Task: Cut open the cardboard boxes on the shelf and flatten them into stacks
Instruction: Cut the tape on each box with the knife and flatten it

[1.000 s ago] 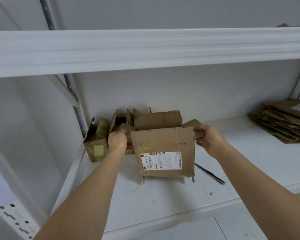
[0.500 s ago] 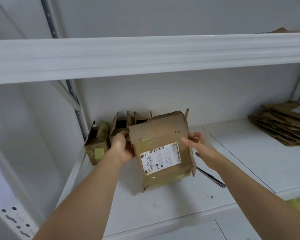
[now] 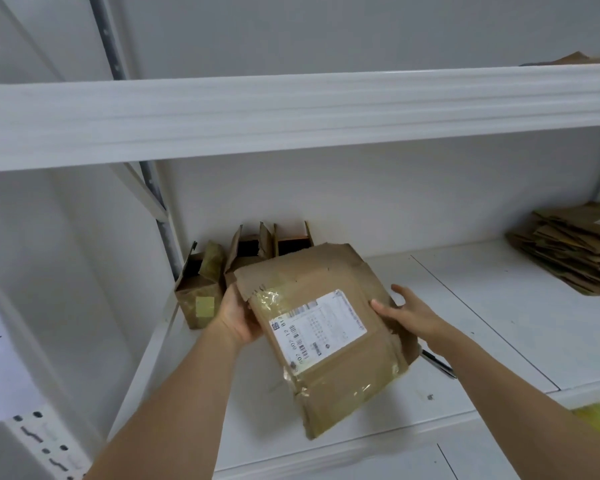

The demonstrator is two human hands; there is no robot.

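Since half a second back, the box [image 3: 321, 327] has gone from standing half-open to nearly flat, tilted with its labelled face up toward the camera, and it sits lower and closer over the front of the shelf [image 3: 482, 327]. Left hand [image 3: 238, 315] grips the box's upper-left edge, fingers curled under it, thumb side toward the camera. Right hand [image 3: 411, 311] has fingers straight and spread, pressing flat on the box's right edge; not wrapped around it. White shipping label [image 3: 317, 329] on the top face, turned sideways: barcode blocks and digits along its left edge, looks like "602 12 81" but partly blurred, rest of the print too small to read. Shiny clear tape [image 3: 267, 297] crosses the box above the label and again along the lower end. Dark thin tool [image 3: 437, 363] lies on the shelf just under the right forearm, mostly hidden by the box; can't tell what kind. Back left corner of the shelf: small open box [image 3: 200, 299] with a pale yellow sticker, and two more open boxes [image 3: 274, 242] behind the held one, flaps up. Flattened cardboard stack [image 3: 575, 249] sits at the far right of the same shelf, well apart from the hands. Upper shelf beam [image 3: 291, 112] crosses above.
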